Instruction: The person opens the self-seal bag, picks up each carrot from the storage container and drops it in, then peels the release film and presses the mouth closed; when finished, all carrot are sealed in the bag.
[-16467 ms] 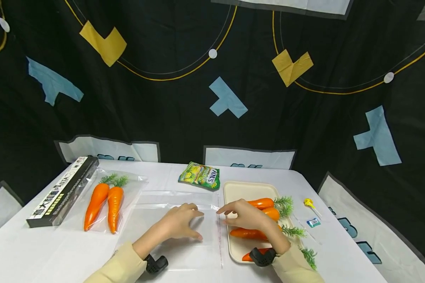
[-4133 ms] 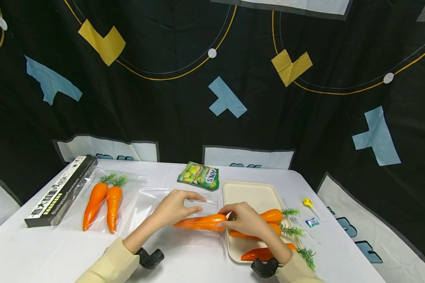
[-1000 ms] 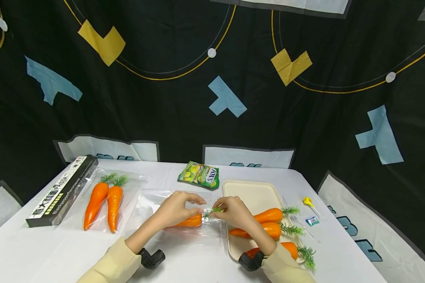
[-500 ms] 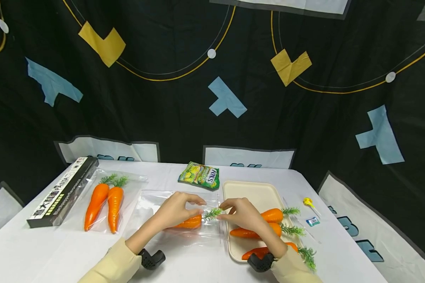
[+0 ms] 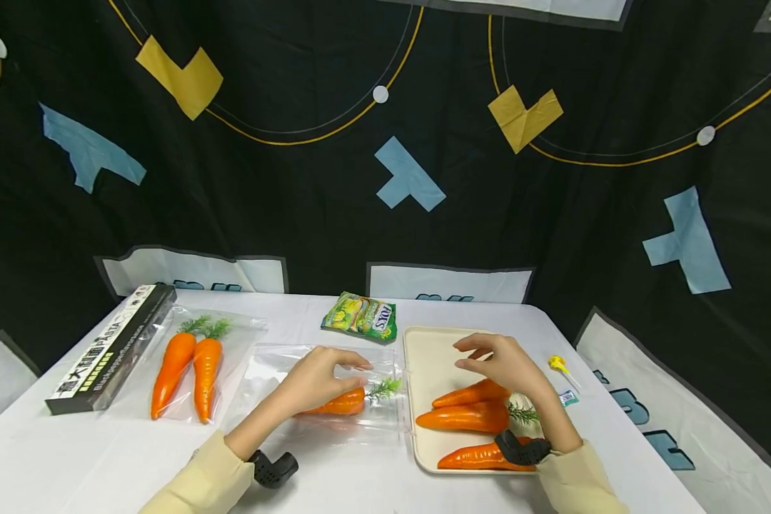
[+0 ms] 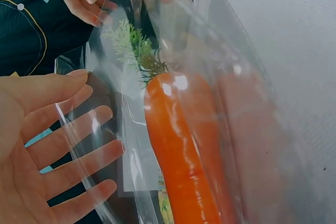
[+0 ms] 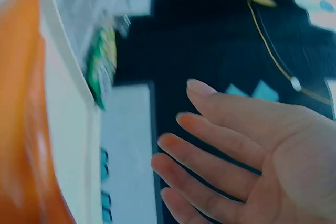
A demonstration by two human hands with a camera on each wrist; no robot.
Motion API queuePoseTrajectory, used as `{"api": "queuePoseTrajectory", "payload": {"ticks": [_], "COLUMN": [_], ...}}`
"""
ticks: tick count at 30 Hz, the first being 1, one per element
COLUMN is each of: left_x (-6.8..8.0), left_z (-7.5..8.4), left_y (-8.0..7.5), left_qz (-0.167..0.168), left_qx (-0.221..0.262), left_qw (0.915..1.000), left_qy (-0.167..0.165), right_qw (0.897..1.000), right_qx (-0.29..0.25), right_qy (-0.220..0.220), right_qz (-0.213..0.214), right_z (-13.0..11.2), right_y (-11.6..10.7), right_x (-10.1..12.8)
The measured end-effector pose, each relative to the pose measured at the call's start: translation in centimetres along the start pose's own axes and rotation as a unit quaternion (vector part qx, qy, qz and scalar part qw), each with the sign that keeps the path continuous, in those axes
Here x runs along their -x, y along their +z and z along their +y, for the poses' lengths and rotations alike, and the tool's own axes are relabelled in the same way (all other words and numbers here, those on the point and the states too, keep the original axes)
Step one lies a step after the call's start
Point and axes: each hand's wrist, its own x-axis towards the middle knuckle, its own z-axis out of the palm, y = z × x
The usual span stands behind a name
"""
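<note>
My left hand (image 5: 318, 375) is over a clear plastic bag (image 5: 382, 428) in the middle of the table. In the left wrist view its straight, spread fingers (image 6: 73, 129) touch the bag's film, which stands raised. Inside the bag lies a carrot (image 5: 340, 404), its green top (image 6: 137, 48) toward the bag's mouth; the left hand partly covers it in the head view. My right hand (image 5: 504, 364) hovers above the beige tray (image 5: 427, 346), holding nothing, thumb and fingers apart. Three carrots (image 5: 462, 417) show in the tray, their tops partly hidden by the right hand and forearm.
Left of the bag lies another clear bag (image 5: 244, 328) with two carrots (image 5: 178, 368), beside a black pasta box (image 5: 112, 350). A green FOX'S packet (image 5: 360, 316) sits at the back. Right of the tray are a yellow-headed item (image 5: 557, 363) and a small sachet (image 5: 568, 397).
A carrot went from the tray into the middle bag, the right hand at its green top a second ago. The right hand has since let go and moved right over the tray; the left stayed.
</note>
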Motion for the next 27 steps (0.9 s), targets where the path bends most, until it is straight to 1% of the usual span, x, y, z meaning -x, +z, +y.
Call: {"api": "queuePoseTrajectory", "payload": {"ticks": [3,6,8,12,15,18,22,27], "left_x": [0.0,0.1,0.1,0.0,0.1,0.1,0.1,0.1], "left_z": [0.0,0.1,0.1,0.1,0.1,0.2,0.2,0.2], "left_y": [0.0,0.0,0.0,0.0,0.0,0.0,0.0,0.0], "left_qz": [0.001,-0.002,-0.002,0.000,0.002,0.002,0.003,0.003], "left_qx": [0.002,0.003,0.002,0.000,0.001,0.001,-0.003,-0.005], "left_qw": [1.0000,1.0000,1.0000,1.0000,1.0000,1.0000,1.0000,1.0000], "left_qy": [-0.005,-0.007,-0.007,-0.004,-0.003,-0.003,-0.003,0.000], "right_qw": [1.000,1.000,0.999,0.995,0.990,0.986,0.983,0.981], "right_qx": [0.010,0.025,0.033,0.045,0.046,0.048,0.062,0.066], "right_qy": [0.005,0.008,0.017,0.043,0.064,0.083,0.106,0.118], "right_qz": [0.011,0.003,-0.019,-0.080,-0.115,-0.135,-0.139,-0.139], "right_z": [1.2,2.7,3.5,4.6,5.0,5.3,5.7,5.8], "right_y": [-1.3,-2.2,-2.8,-3.5,-3.5,-3.2,-2.7,-2.4], "right_x": [0.4,0.8,1.1,1.8,2.1,2.3,2.2,2.1]}}
